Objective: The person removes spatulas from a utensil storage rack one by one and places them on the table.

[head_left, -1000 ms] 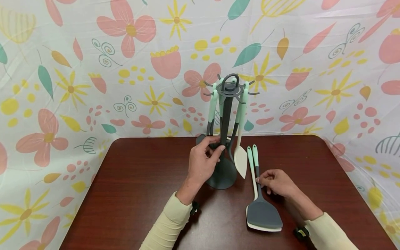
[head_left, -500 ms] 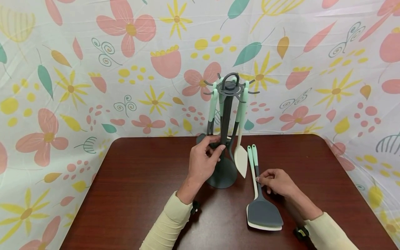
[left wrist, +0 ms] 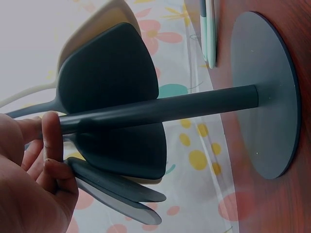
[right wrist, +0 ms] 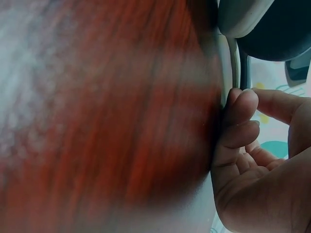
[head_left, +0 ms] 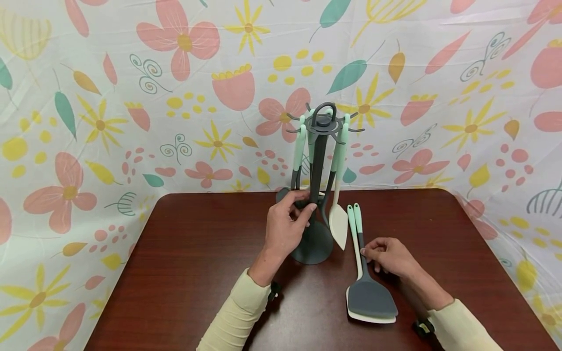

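My left hand [head_left: 285,229] grips the upright pole [left wrist: 194,104] of a dark grey utensil stand, thumb on one side and fingers on the other. At the right of the stand, my right hand [head_left: 391,256] pinches the handle of a dark grey turner [head_left: 372,298] between thumb and fingers. This turner lies over a cream turner [head_left: 354,235] on the table, their mint-green handle ends side by side and pointing away from me. From the stand's hooks hang several mint-handled utensils, among them a cream pointed spatula [head_left: 338,226] on the right side.
The stand's round base [head_left: 312,246] sits on the dark red-brown wooden table [head_left: 197,263], toward its back edge. A white cloth [head_left: 175,112] with printed flowers and leaves hangs behind and around the table. Dark bands [head_left: 423,327] are worn at both wrists.
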The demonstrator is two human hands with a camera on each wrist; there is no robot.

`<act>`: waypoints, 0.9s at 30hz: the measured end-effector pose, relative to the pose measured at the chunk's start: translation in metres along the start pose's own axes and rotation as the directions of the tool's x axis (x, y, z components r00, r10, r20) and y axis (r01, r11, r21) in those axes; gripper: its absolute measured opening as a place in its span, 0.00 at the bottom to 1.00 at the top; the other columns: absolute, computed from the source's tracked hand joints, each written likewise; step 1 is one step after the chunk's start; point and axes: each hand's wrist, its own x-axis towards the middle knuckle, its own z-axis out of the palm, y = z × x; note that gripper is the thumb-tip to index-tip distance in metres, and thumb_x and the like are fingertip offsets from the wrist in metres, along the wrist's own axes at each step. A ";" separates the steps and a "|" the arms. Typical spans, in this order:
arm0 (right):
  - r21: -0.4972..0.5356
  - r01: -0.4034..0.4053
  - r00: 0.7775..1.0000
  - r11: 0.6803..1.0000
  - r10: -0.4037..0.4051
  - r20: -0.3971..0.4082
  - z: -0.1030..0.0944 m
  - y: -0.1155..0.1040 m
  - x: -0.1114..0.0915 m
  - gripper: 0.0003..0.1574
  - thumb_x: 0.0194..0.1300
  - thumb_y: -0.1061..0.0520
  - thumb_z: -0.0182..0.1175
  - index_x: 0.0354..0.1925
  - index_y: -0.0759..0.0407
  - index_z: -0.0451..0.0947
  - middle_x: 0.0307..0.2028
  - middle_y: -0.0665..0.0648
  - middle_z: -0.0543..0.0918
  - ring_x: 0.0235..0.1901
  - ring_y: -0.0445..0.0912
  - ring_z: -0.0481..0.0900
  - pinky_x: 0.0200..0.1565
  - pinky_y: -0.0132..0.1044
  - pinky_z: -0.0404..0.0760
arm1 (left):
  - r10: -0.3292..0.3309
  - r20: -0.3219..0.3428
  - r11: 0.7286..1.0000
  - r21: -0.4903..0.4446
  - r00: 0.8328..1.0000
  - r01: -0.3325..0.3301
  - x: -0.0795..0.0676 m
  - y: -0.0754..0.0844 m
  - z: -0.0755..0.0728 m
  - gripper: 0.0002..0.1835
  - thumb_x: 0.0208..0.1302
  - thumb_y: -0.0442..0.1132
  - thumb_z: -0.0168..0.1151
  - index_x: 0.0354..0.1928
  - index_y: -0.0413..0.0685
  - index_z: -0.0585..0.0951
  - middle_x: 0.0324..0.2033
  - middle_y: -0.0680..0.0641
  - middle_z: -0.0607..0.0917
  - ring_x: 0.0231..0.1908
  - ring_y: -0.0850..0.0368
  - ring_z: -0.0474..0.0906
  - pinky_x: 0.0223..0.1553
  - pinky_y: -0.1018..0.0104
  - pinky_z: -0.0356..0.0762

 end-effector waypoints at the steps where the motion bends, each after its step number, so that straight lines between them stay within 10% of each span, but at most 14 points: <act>1: 0.000 -0.004 1.000 1.000 0.004 -0.001 0.000 0.000 0.000 0.16 0.74 0.52 0.68 0.45 0.66 0.84 0.27 0.57 0.85 0.21 0.49 0.79 0.20 0.40 0.75 | -0.001 0.001 1.000 -0.001 1.000 0.001 0.000 0.000 0.000 0.15 0.75 0.43 0.69 0.59 0.52 0.84 0.49 0.51 0.90 0.24 0.65 0.82 0.30 0.66 0.85; 27: -0.003 0.012 1.000 1.000 -0.012 -0.009 0.000 0.003 -0.004 0.17 0.73 0.53 0.69 0.48 0.68 0.83 0.28 0.58 0.85 0.22 0.49 0.80 0.23 0.42 0.79 | 0.000 -0.003 1.000 0.002 1.000 0.000 -0.001 0.001 0.000 0.15 0.75 0.43 0.69 0.60 0.53 0.84 0.50 0.52 0.89 0.24 0.65 0.82 0.29 0.66 0.85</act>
